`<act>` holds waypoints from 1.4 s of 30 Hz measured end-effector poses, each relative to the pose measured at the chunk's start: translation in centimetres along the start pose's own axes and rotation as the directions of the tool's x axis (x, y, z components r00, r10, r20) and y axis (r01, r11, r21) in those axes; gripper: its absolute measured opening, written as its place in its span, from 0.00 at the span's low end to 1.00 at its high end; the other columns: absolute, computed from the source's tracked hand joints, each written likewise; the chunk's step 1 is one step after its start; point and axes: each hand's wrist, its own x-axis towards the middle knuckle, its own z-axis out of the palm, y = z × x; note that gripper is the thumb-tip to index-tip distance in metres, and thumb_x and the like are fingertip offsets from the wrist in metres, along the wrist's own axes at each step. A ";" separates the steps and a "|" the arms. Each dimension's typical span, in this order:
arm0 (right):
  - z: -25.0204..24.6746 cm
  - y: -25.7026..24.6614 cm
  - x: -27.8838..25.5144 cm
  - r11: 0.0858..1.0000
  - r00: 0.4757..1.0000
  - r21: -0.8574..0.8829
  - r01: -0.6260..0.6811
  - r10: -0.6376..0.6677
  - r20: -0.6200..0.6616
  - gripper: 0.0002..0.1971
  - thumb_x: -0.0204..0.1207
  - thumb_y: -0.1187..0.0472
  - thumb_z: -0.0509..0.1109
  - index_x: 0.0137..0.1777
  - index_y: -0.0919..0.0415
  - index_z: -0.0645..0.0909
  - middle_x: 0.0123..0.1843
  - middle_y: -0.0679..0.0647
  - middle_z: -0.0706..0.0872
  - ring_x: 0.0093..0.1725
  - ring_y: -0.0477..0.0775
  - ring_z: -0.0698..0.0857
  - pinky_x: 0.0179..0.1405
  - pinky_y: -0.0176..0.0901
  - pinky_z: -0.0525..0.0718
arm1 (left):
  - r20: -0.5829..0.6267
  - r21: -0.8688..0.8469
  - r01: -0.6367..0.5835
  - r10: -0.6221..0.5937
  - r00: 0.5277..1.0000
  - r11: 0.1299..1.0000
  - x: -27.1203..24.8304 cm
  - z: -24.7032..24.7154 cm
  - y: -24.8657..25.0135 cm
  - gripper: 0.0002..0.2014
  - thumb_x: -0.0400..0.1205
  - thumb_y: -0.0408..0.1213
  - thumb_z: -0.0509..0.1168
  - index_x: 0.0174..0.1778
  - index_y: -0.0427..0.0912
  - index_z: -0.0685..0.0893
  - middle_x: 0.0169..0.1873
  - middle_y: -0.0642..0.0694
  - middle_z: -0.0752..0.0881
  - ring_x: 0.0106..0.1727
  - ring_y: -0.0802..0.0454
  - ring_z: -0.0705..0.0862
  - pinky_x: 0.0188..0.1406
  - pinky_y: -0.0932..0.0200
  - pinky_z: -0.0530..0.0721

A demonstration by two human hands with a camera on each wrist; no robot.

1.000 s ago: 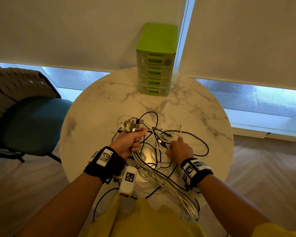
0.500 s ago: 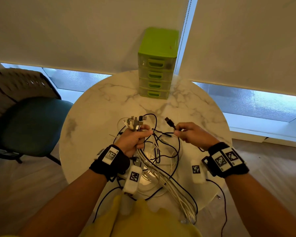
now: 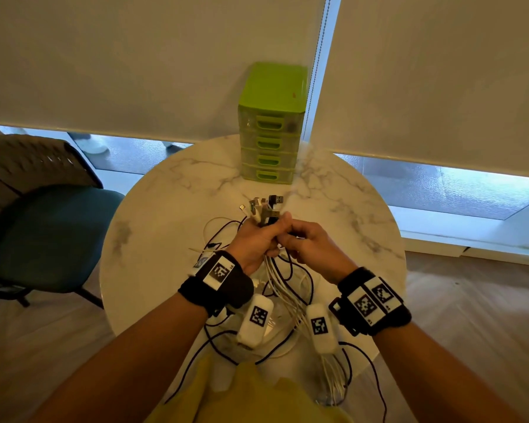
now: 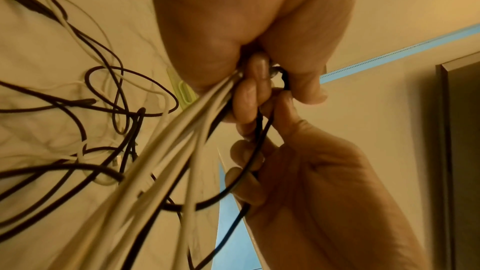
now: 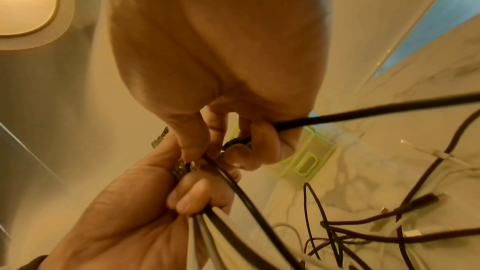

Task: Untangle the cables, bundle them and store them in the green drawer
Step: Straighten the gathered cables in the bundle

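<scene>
My left hand (image 3: pixel 266 236) grips a bunch of white and black cables (image 3: pixel 283 288) in a fist above the round marble table (image 3: pixel 165 209). Their plug ends (image 3: pixel 261 207) fan out above the fist. Pressed against it from the right, my right hand (image 3: pixel 289 239) pinches a black cable (image 5: pixel 363 113) at the left fingers (image 4: pixel 249 98). White strands (image 4: pixel 166 151) trail down from the fist. Loose cable loops (image 5: pixel 363 231) lie tangled on the table. The green drawer unit (image 3: pixel 271 123) stands at the table's far edge with all drawers closed.
A teal chair (image 3: pixel 43 227) stands to the left of the table. Roller blinds (image 3: pixel 135 56) hang behind the drawer unit, above a low window strip. Some cables hang over the table's near edge (image 3: pixel 333 377) toward my lap.
My right hand lifted a black cable's plug end off the table and carried it left to my left fist, where both hands now meet. The left hand has kept its grip on the bunch.
</scene>
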 end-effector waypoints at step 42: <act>0.4 -5.1 2.9 0.717 0.897 -0.559 0.416 -0.426 0.120 0.17 0.86 0.56 0.57 0.71 0.55 0.76 0.65 0.52 0.83 0.62 0.49 0.80 0.63 0.45 0.78 | 0.071 0.124 0.042 -0.051 0.996 0.991 -0.8 0.0 2.8 0.09 0.88 0.31 0.53 0.44 0.36 0.76 0.23 0.43 0.73 0.22 0.51 0.72 0.18 0.61 0.75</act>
